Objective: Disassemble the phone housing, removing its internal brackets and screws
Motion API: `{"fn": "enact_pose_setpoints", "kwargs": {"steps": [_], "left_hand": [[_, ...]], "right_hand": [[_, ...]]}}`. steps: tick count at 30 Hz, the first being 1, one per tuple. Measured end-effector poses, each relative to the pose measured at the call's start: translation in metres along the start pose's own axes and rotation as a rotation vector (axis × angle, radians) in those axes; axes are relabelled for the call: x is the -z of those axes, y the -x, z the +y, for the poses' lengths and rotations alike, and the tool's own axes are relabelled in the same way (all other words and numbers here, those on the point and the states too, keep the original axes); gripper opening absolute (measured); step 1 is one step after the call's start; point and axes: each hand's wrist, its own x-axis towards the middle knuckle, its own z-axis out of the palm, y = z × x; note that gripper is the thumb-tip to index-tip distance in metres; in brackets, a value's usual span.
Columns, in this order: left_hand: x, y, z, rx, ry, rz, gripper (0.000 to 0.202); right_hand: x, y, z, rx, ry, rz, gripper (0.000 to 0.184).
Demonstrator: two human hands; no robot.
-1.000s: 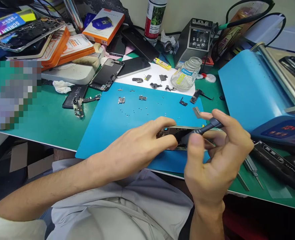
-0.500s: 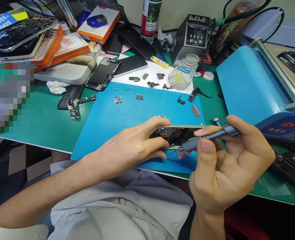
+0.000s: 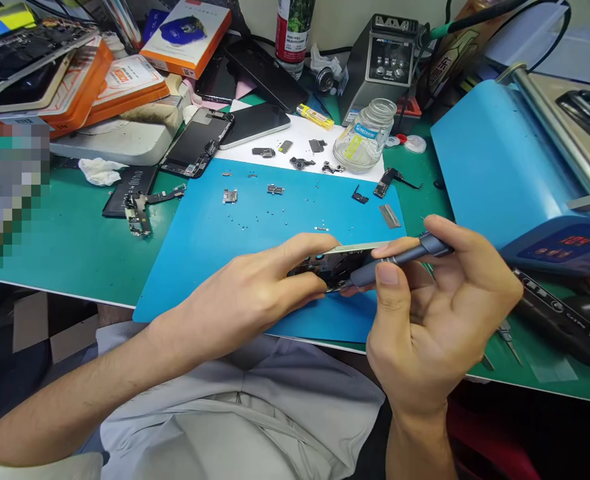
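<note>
My left hand (image 3: 255, 287) grips an opened phone housing (image 3: 352, 251) by its left end, thumb and fingers on its edges. The housing is tilted on its long side above the blue mat (image 3: 195, 267), its inner parts facing me. In my right hand (image 3: 439, 313) is a dark grey precision screwdriver (image 3: 399, 257), pinched between thumb and fingers. The screwdriver's tip meets the lower edge of the housing; the exact contact spot is hidden. Small metal phone parts (image 3: 275, 190) and tiny screws lie on the mat beyond my hands.
Behind the mat stands a glass jar (image 3: 365, 137) beside several phone parts on white paper. A blue machine (image 3: 505, 160) with a red display fills the right side. Boxes (image 3: 187, 37) and phones pile up at the back left. Tweezers (image 3: 511, 343) lie by my right wrist.
My right hand has moved left with the screwdriver, bringing its tip against the housing's lower edge. The housing has tilted somewhat, and my left fingers have closed in on it. The view has shifted slightly.
</note>
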Motion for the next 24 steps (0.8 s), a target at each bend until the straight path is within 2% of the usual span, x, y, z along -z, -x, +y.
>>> {"fn": "enact_pose_setpoints", "kwargs": {"steps": [4, 18, 24], "left_hand": [[-0.0012, -0.0008, 0.0000, -0.002, -0.017, 0.009, 0.018], [-0.0015, -0.0025, -0.0011, 0.015, -0.001, 0.025, 0.018], [-0.0008, -0.0011, -0.0016, -0.006, -0.009, 0.024, 0.017]], "right_hand": [[-0.0002, -0.0012, 0.0006, 0.013, 0.000, -0.049, 0.060], [-0.0014, -0.0001, 0.0028, -0.008, -0.003, -0.070, 0.061], [0.0008, -0.0019, 0.0015, 0.094, 0.128, -0.160, 0.079]]}}
